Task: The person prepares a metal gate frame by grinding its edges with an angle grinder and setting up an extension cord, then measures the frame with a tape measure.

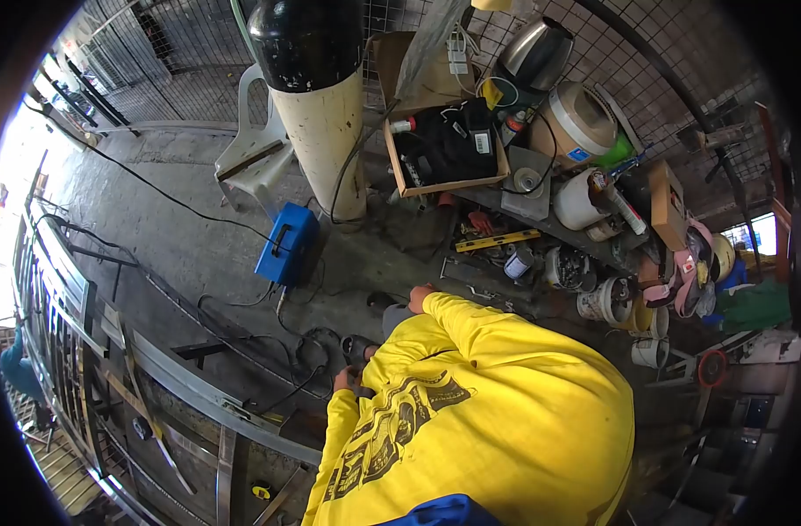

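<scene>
My left hand [348, 379] is low, just past the cuff of my yellow sleeve, beside a dark shoe [356, 347]. Its fingers look closed around something small and dark that I cannot make out. Black cables [311, 352] lie coiled on the floor close to it. Higher up, my right hand [420, 298] rests by my grey-trousered knee [395, 319]. Too little of its fingers shows to tell whether they hold anything. A blue metal box with a black handle [286, 244], probably a welding machine, stands on the floor beyond both hands, with cables running from it.
A metal frame [181, 386] stretches along the left, with a tape measure [261, 491] near its lower end. A tall gas cylinder [320, 131] stands ahead beside a white plastic chair [247, 149]. On the right are a cardboard box [407, 186], a yellow level [497, 241] and several buckets [604, 300].
</scene>
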A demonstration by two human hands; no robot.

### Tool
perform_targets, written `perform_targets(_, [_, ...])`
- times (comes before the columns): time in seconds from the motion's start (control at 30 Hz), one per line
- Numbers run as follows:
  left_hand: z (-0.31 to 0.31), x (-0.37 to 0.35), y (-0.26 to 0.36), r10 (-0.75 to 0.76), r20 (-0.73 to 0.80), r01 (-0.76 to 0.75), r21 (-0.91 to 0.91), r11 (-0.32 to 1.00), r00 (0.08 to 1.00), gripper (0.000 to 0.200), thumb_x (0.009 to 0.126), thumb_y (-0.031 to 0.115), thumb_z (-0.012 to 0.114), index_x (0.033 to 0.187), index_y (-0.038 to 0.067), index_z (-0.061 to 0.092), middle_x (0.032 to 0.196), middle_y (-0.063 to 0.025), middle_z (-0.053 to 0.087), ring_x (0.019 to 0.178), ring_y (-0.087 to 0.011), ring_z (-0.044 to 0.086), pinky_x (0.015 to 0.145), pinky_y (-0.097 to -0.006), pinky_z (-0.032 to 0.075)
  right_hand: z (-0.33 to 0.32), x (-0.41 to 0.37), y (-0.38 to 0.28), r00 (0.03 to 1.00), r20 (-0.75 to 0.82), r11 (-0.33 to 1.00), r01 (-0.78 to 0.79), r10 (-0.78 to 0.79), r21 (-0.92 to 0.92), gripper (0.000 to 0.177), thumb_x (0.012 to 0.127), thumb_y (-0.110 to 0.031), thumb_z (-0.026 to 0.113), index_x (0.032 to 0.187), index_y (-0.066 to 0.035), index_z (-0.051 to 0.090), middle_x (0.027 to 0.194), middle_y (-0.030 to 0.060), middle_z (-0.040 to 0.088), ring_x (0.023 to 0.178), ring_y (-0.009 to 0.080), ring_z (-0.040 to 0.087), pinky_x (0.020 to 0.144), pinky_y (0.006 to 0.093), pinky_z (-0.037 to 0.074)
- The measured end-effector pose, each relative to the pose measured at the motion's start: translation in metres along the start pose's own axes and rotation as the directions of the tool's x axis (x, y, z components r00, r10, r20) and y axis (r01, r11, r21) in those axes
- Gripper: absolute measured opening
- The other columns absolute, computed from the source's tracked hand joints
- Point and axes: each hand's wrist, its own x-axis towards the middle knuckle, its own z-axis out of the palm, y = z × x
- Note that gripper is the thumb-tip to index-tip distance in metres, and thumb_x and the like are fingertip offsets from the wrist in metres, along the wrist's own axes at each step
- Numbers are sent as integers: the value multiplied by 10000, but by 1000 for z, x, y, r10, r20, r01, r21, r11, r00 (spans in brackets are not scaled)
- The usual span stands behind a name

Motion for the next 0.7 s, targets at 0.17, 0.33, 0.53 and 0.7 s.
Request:
perform_targets(0.17, [-20,3,25,-141,154,102,238,966,978,374,726,133,679,1088,50,633,1022,-172,661,963,-299,634,853,-361,487,-48,-38,-32,998,54,999,30,-28,-33,375,815,-272,541,1100,-57,654,1211,190,585,1179,360,514,1026,527,312])
perform_targets(0.33, [-43,20,65,-96,41,85,226,970,995,308,658,148,740,956,123,665,965,-208,654,971,-383,608,789,-407,501,-74,-48,-42,993,52,994,106,-108,30,362,801,-264,549,1068,-45,660,1176,205,595,1149,371,529,973,532,361])
perform_targets(0.53, [-44,40,97,-138,21,131,206,970,990,256,747,208,669,974,90,668,974,-189,660,965,-370,617,796,-429,500,-55,-3,-13,978,40,978,206,-207,33,340,804,-257,537,1019,-27,664,1102,230,605,1047,394,566,872,442,468])
perform_targets(0.7, [-44,35,91,-298,90,236,419,877,950,316,794,273,606,1056,107,660,1006,-163,666,974,-353,625,820,-435,500,-19,52,32,900,-25,892,435,-435,123,387,775,-331,532,928,-2,667,1007,257,621,984,407,592,864,467,464])
